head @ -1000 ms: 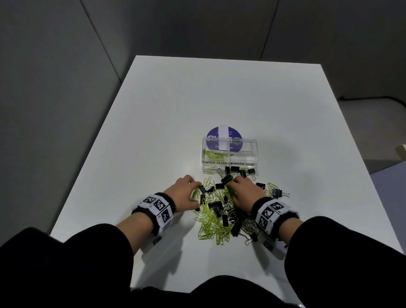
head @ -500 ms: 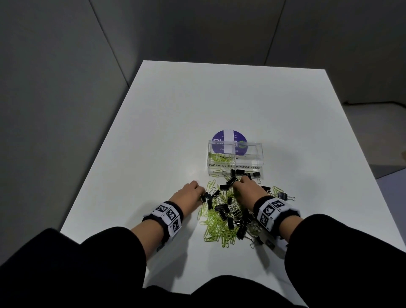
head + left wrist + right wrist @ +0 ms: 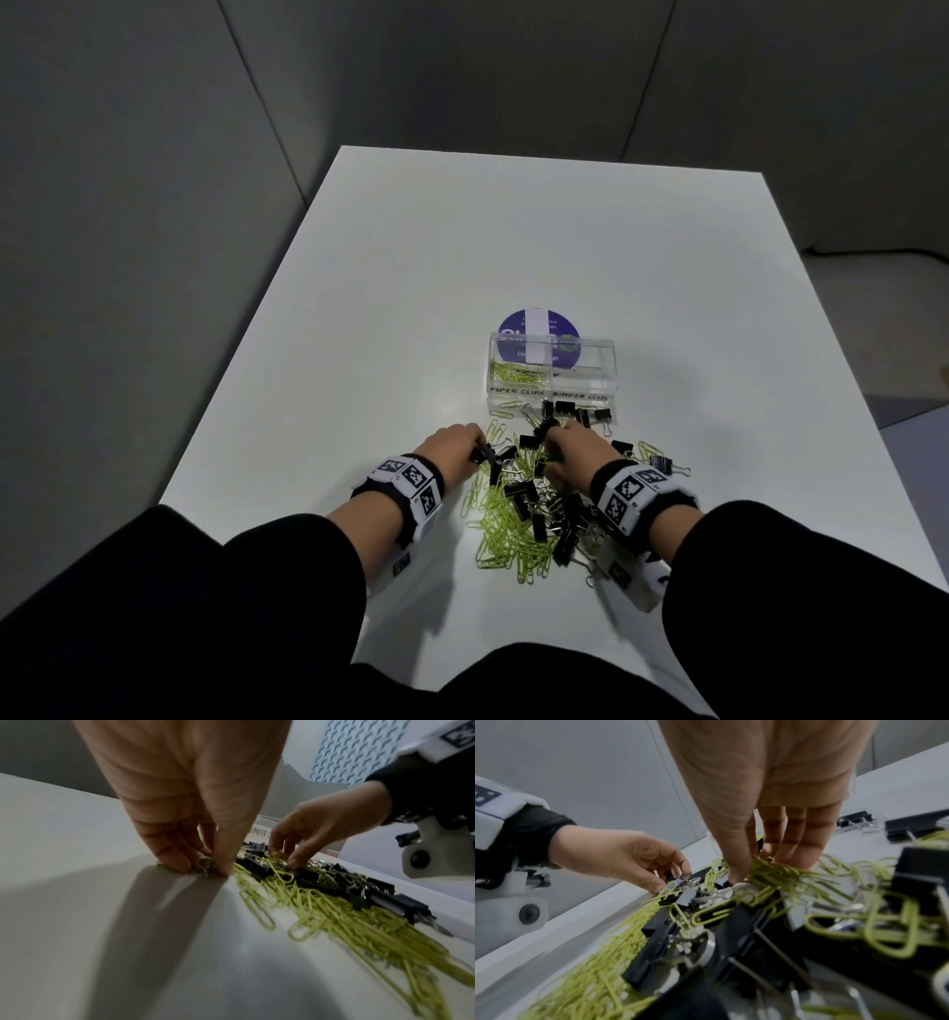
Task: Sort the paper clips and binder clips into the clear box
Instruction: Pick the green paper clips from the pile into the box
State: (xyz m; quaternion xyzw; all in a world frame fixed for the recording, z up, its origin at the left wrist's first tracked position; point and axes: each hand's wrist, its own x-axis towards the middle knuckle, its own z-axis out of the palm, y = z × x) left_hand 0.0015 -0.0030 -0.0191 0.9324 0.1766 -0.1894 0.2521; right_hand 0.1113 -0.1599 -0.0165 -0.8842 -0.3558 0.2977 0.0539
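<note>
Where the left fingers (image 3: 174, 860) close: thumb and fingertips pinch down on a green paper clip (image 3: 203, 862) at the near-left edge of the heap, with a black binder clip (image 3: 485, 455) touching it. The grasp looks real but is small and partly hidden.
Left hand (image 3: 452, 444), change: a second ago its fingertips sat just short of the heap; now they are on it.
Right hand (image 3: 577, 449): little moved. Its fingers are curled down into the far end of the heap among green wire and black clips; whether they hold anything cannot be told.
Meaning for the task: a fresh pick appears under way; nothing is being carried to the box yet.
Heap (image 3: 518, 519): between the two hands, its long axis running from the fingertips back toward the person.
Pinched clip, direction: too hidden to tell.
Clear box (image 3: 518, 391): just beyond the fingertips, long axis crosswise, labels facing the person. The left compartment holds green paper clips; the right one looks empty.
Loose binder clips (image 3: 565, 408): a row touching the box's front wall.
Beyond: a purple disc (image 3: 513, 326) behind the box, on the white table (image 3: 462, 257).
</note>
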